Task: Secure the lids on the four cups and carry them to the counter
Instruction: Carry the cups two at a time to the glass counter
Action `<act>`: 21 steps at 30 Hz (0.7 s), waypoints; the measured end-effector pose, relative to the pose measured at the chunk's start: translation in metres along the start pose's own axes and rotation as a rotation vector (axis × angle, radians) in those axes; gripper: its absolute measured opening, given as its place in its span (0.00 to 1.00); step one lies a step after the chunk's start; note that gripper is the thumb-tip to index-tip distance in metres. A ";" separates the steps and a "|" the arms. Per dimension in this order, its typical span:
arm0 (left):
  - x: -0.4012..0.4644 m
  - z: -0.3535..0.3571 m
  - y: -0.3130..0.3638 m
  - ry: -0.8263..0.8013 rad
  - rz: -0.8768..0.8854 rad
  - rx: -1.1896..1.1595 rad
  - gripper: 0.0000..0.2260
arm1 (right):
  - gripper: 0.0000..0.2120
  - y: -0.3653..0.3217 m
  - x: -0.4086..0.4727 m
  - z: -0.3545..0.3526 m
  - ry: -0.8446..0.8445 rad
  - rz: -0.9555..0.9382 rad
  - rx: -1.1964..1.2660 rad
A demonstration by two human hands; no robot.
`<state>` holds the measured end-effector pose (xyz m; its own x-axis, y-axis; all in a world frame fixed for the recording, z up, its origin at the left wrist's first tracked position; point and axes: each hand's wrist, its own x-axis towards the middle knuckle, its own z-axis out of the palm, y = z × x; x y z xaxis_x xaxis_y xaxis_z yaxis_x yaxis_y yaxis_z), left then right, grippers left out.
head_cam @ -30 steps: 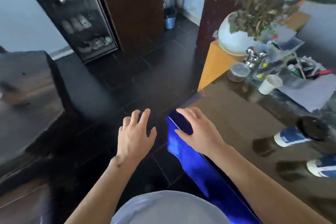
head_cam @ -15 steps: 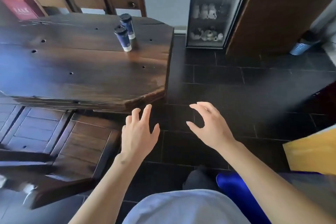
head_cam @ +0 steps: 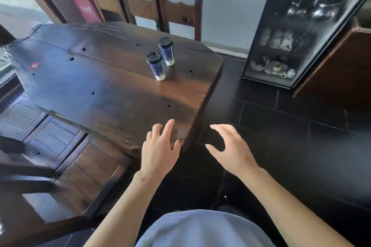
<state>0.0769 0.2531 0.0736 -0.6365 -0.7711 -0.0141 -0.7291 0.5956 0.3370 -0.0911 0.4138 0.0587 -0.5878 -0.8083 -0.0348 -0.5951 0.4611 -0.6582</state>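
Two dark blue paper cups with black lids stand side by side on the dark wooden table [head_cam: 104, 86]. The nearer cup [head_cam: 156, 66] is left of the farther cup [head_cam: 167, 51]. Both are upright with lids on. My left hand [head_cam: 160, 148] hovers empty over the table's near corner, fingers spread. Over the dark floor to its right, my right hand [head_cam: 230, 148] is empty too, with fingers loosely curved. Both hands are well short of the cups.
Wooden chairs [head_cam: 176, 14] line the table's far side; another chair seat [head_cam: 80, 176] sits at the near left. A glass-fronted cabinet [head_cam: 297, 32] with dishes stands at the right, beside a brown counter unit [head_cam: 345, 70]. Dark tiled floor [head_cam: 281, 126] lies between. A red box [head_cam: 86, 8] leans at the back.
My view has swung from the counter, where two cups stand, round to the wooden table, which has drawn closer. Both hands stayed empty and raised in front.
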 end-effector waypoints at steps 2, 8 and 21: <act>0.027 0.006 0.029 0.016 -0.019 -0.015 0.31 | 0.26 0.018 0.034 -0.024 -0.017 -0.043 -0.002; 0.092 0.025 0.084 0.041 -0.143 -0.077 0.30 | 0.26 0.057 0.120 -0.078 -0.040 -0.089 0.016; 0.249 0.061 0.108 0.089 -0.352 -0.174 0.30 | 0.26 0.111 0.294 -0.106 -0.162 -0.168 0.017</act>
<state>-0.1752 0.1393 0.0486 -0.3258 -0.9422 -0.0775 -0.8403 0.2510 0.4805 -0.3880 0.2664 0.0546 -0.3848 -0.9220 -0.0430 -0.6669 0.3100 -0.6776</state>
